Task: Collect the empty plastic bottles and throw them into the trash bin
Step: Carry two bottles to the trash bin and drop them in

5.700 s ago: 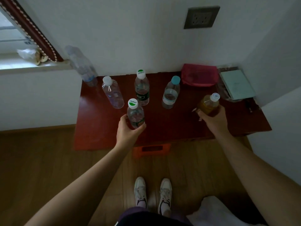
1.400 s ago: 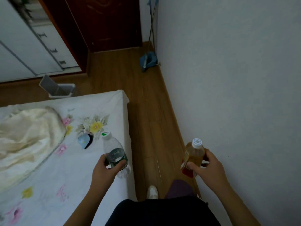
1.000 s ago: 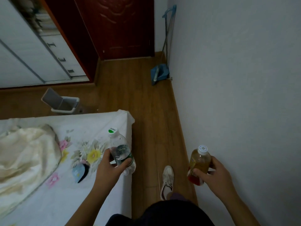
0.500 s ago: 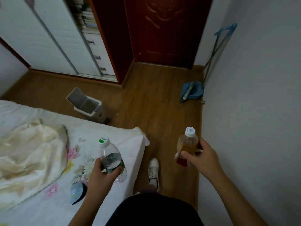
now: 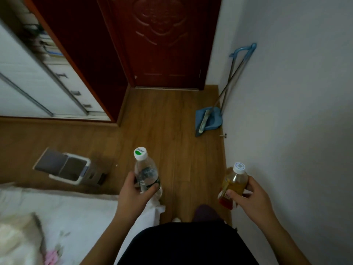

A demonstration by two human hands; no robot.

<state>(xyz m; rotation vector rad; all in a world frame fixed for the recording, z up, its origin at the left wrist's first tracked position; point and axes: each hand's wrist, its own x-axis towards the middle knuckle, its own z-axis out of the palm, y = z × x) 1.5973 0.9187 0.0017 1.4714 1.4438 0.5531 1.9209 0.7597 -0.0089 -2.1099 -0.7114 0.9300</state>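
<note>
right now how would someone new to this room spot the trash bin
Find the white bed at lower left. On the wooden floor between it and the white sliding wardrobe stands the trash bin: a small white-rimmed box with its grey lid flipped open, unlike the blue dustpan by the right wall.

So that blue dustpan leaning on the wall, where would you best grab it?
Likely the loop handle at the top of its long pole: it stands high, while the blue dustpan itself sits low on the floor. Come from the open room side, since the wall is right behind it.
</note>
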